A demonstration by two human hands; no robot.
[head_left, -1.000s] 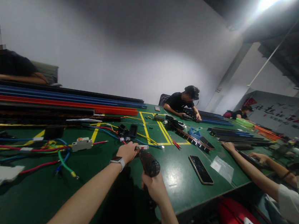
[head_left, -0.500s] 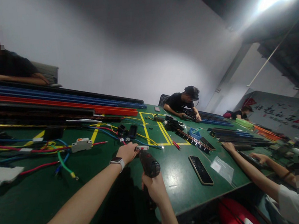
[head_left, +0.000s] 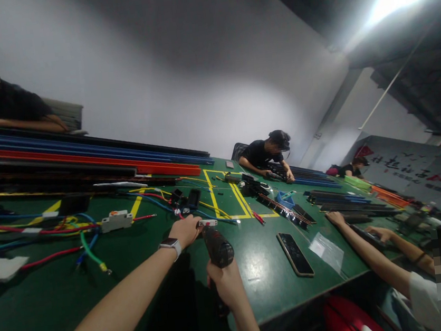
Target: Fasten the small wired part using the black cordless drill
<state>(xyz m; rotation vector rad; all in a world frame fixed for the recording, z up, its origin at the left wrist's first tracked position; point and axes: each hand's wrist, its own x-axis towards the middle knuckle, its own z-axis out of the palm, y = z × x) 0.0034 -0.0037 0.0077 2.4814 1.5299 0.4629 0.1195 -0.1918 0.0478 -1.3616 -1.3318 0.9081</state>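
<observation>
My right hand (head_left: 226, 284) is wrapped round the grip of a dark cordless screwdriver (head_left: 219, 248), whose front end points away from me over the green table. Just beyond the tool, my left hand (head_left: 186, 230), with a watch (head_left: 169, 244) on its wrist, closes on a small white circuit breaker (head_left: 208, 222). The tool's tip is at or close to the breaker; whether they touch is hidden. Behind my left hand lie small black housings (head_left: 186, 198) with coloured wires. Another white circuit breaker (head_left: 116, 221), with wires attached, lies to the left.
A phone (head_left: 295, 254) and a clear plastic bag (head_left: 327, 251) lie to my right. Long blue and red rails (head_left: 165, 167) are stacked at the back left. A co-worker's arm (head_left: 368, 252) rests on the table (head_left: 268, 303) at right; other people sit across it.
The view has shifted slightly, so most things sit a little further left in it. Both hands keep their holds on the screwdriver and the breaker.
</observation>
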